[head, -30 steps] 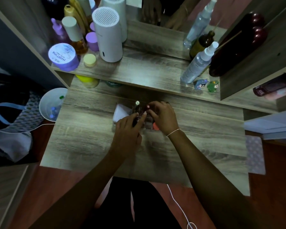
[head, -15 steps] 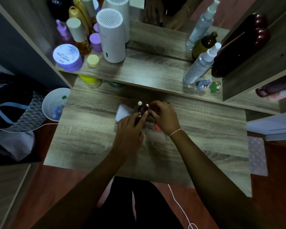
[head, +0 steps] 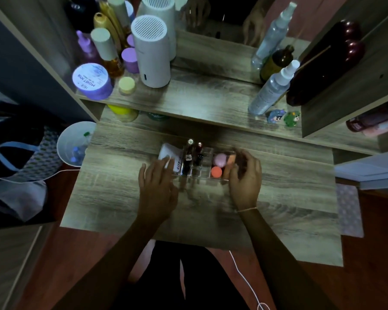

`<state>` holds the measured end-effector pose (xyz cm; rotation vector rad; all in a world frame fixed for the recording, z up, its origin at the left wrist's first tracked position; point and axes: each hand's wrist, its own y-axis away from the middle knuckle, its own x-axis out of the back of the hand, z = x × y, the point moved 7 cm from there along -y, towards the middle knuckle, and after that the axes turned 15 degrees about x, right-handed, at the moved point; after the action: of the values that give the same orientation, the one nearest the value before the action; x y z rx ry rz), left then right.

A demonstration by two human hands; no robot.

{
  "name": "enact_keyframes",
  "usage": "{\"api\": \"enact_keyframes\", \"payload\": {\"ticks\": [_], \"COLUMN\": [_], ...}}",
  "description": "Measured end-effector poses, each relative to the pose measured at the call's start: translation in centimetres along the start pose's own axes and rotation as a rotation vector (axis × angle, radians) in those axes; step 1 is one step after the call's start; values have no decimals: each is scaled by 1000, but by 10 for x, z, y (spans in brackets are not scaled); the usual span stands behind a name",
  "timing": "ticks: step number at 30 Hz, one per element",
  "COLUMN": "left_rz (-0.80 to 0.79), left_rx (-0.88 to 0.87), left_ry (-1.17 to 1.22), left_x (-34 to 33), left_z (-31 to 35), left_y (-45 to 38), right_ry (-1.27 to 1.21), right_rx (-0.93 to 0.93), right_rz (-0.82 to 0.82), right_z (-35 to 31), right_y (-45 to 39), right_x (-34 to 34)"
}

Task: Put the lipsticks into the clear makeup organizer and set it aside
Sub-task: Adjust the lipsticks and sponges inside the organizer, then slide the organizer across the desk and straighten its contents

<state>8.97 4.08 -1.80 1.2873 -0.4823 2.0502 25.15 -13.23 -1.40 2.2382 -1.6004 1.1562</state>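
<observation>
The clear makeup organizer [head: 205, 175] lies on the wooden desk, in the middle. Two lipsticks [head: 194, 153] stand upright in its left slots, one with a silver top and one with a red top. Pink and orange round sponges [head: 218, 163] fill its right compartments. A white tube [head: 169, 156] lies at its left end. My left hand [head: 158, 189] rests at the organizer's left front corner, fingers spread, touching the white tube. My right hand [head: 244, 175] curls around the organizer's right end; it is blurred.
The raised shelf behind holds a white cylinder [head: 152, 50], a purple jar [head: 91, 81], bottles, a spray bottle [head: 271, 88] and two small figurines [head: 282, 117]. A white bin [head: 73, 142] stands left of the desk. A white cable [head: 244, 278] hangs over the near edge.
Both hands have moved apart from the lipstick slots, left hand to the organizer's left corner and right hand to its right end. The lipsticks and sponges are now uncovered.
</observation>
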Motion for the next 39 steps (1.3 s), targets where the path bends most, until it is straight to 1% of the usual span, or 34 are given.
{"api": "enact_keyframes", "payload": {"ticks": [3,5,7,9,12,14,17,20,24,33,36,39], "left_rz": [-101,-107,-84,-76,-144,-217,-274,-292,-292,-347,-364,-365], "left_rx": [-128,-123,-26,93,287,352,325,310,268,271,266,258], "left_ry": [-145,-145,-44,87,330,410,435,457,426,340,308,307], "left_x": [-18,-22,-18,-14,-19,-26,-32,-36,-40,-46,-49,-49], "left_z": [6,3,-10,-25,-42,-44,-45,-48,-49,-51,-53,-52], "left_y": [12,12,6,-2,-16,-23,-28,-27,-26,-26,-26,-26], "right_ry": [-49,-63,-90,-107,-114,-113,-127,-143,-112,-43,-57,-66], "right_rx": [-165,-226,-257,-269,-287,-324,-323,-317,-291,-282,-309,-277], "right_rz": [-59,-141,-245,-297,-314,-339,-378,-374,-367,-356,-341,-318], "right_z": [18,25,28,27,26,28,28,26,27,36,38,37], "right_y": [30,44,54,58,61,64,67,66,64,64,64,62], "right_x": [-10,-20,-31,-37,-39,-41,-45,-47,-47,-47,-47,-45]}}
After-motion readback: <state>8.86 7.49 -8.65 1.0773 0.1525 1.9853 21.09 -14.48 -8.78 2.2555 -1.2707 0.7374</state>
